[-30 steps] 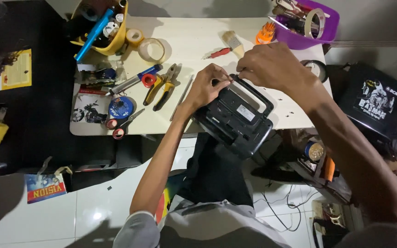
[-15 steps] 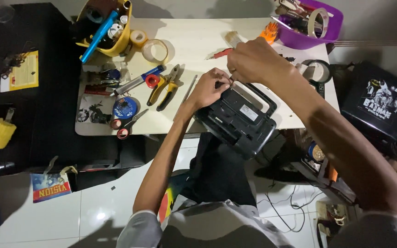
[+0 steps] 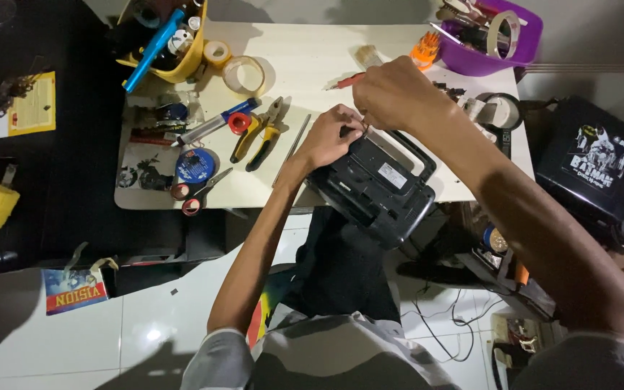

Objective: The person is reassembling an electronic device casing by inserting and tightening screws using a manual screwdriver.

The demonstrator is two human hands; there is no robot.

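A black portable radio [image 3: 380, 191] with a carry handle leans over the near edge of the white table [image 3: 305, 65], above my lap. My left hand [image 3: 330, 137] grips its upper left corner. My right hand [image 3: 391, 94] is curled just above, with its fingertips pinched at the same top edge, close to my left fingers. What the fingertips pinch is hidden.
Yellow-handled pliers [image 3: 258, 133], a thin metal rod [image 3: 292, 148], scissors [image 3: 200, 193], a blue round tin [image 3: 195, 166] and tape rolls [image 3: 243, 72] lie to the left. A yellow tool tub [image 3: 175, 43] stands back left and a purple bowl [image 3: 496, 43] back right. At the right is a black box [image 3: 594, 166].
My right hand has slid left along the radio's top, closing in on my left hand. The radio has stayed where it was.
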